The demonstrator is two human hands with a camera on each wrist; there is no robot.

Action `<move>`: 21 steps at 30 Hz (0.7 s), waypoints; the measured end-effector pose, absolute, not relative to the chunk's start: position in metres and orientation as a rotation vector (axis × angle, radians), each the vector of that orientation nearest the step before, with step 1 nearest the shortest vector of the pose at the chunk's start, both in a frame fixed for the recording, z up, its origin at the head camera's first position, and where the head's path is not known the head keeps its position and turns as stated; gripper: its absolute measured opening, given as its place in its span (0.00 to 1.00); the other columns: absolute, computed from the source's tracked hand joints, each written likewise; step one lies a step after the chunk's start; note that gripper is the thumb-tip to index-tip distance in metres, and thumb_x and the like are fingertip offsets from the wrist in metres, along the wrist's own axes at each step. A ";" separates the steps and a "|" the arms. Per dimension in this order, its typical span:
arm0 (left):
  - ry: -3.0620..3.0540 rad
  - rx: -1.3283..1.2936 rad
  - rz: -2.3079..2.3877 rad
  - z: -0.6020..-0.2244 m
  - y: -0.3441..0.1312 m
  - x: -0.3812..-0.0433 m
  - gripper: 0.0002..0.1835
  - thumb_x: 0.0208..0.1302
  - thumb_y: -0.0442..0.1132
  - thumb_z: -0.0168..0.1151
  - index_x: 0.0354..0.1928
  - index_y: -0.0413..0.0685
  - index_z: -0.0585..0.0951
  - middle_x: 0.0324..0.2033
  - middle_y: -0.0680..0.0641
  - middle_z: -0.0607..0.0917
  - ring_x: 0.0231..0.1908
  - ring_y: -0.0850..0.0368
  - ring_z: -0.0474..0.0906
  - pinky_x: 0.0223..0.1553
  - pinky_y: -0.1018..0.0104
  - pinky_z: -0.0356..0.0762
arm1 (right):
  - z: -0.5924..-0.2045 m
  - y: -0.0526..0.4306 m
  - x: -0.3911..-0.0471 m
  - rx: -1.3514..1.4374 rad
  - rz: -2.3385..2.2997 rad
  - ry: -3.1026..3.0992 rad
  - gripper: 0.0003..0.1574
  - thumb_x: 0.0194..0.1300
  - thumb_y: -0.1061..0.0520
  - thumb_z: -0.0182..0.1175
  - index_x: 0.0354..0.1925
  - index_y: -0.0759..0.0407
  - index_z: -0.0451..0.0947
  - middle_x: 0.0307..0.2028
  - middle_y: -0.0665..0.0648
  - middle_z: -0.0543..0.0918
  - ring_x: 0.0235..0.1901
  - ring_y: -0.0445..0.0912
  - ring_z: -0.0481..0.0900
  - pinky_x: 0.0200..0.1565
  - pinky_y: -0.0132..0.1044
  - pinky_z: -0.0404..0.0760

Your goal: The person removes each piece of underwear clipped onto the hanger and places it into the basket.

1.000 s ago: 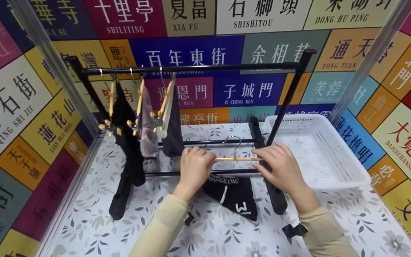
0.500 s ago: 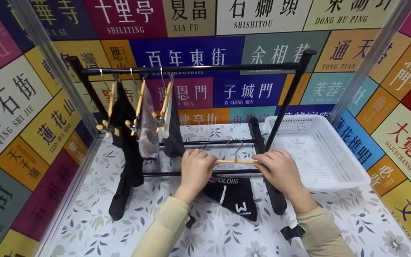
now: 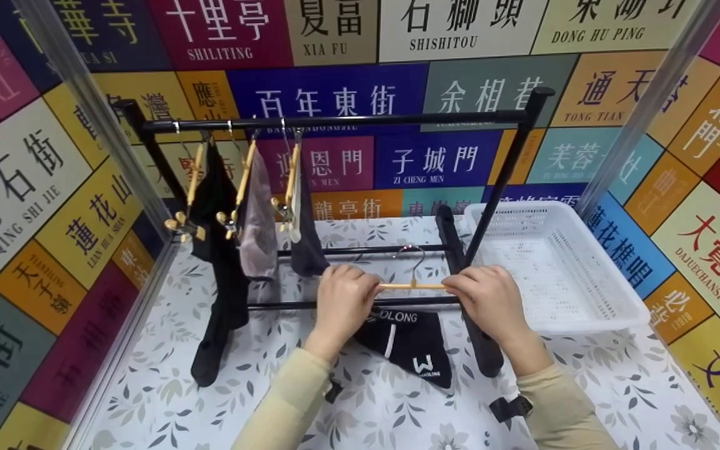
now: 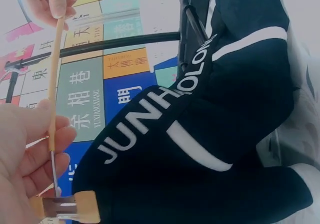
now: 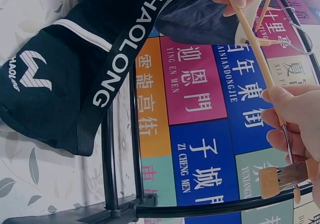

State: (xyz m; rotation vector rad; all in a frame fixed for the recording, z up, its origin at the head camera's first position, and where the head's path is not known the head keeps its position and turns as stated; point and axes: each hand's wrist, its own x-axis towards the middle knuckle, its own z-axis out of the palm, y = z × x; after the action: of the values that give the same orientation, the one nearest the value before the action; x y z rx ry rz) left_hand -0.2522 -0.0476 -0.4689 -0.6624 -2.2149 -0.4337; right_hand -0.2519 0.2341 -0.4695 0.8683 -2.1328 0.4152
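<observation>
My left hand (image 3: 346,303) pinches the left part of a wooden clip hanger (image 3: 397,287), and my right hand (image 3: 488,303) pinches its right part. The bar lies level between them, its metal hook upward. Below and behind the hands are black boxer briefs (image 3: 413,344) with white lettering on the waistband. In the left wrist view, a hanger clip (image 4: 70,207) overlaps the edge of the briefs; whether it bites the cloth I cannot tell. The other clip (image 5: 285,178) shows apart from the briefs in the right wrist view.
A black garment rack (image 3: 360,120) stands before me; black, pinkish and dark grey garments (image 3: 308,244) hang from clip hangers at its left. To the right sits a white plastic basket (image 3: 610,275). Lettered panels wall in the flower-patterned table (image 3: 166,400).
Both hands and the hanger have come down slightly. My right fingers, spread at first, have closed on the bar. The hanging garments' hangers have swung a little.
</observation>
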 end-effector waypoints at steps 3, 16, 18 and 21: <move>-2.209 -0.690 -0.441 -0.462 -0.053 -0.252 0.06 0.56 0.45 0.73 0.33 0.52 0.87 0.31 0.53 0.86 0.34 0.52 0.79 0.43 0.56 0.73 | -0.469 0.235 -0.253 0.858 0.437 -2.132 0.06 0.59 0.55 0.69 0.36 0.52 0.87 0.30 0.52 0.85 0.30 0.52 0.82 0.37 0.49 0.74; -2.209 -0.635 -0.311 -0.451 -0.081 -0.252 0.10 0.55 0.43 0.73 0.37 0.48 0.86 0.34 0.48 0.87 0.39 0.47 0.80 0.46 0.51 0.72 | -0.472 0.244 -0.252 0.797 0.428 -2.175 0.06 0.59 0.55 0.69 0.37 0.51 0.87 0.31 0.53 0.85 0.30 0.54 0.82 0.40 0.50 0.74; -2.231 -0.638 -0.295 -0.453 -0.082 -0.251 0.09 0.56 0.42 0.73 0.37 0.48 0.86 0.34 0.48 0.86 0.39 0.47 0.80 0.46 0.51 0.71 | -0.472 0.245 -0.252 0.793 0.430 -2.188 0.06 0.60 0.54 0.69 0.37 0.51 0.87 0.31 0.52 0.85 0.30 0.54 0.82 0.41 0.50 0.74; -2.257 -0.640 -0.290 -0.455 -0.084 -0.252 0.08 0.56 0.39 0.72 0.38 0.47 0.86 0.34 0.48 0.86 0.39 0.47 0.80 0.46 0.51 0.71 | -0.474 0.245 -0.252 0.794 0.438 -2.201 0.06 0.61 0.53 0.67 0.38 0.51 0.87 0.31 0.52 0.85 0.31 0.54 0.82 0.41 0.50 0.74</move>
State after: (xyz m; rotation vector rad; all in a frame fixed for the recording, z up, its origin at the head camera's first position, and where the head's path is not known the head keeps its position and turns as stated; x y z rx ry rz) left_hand -0.2518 -0.0842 -0.4549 -0.6396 -2.2573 -0.2901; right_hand -0.2519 0.2453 -0.4736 0.7936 -2.2010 0.4383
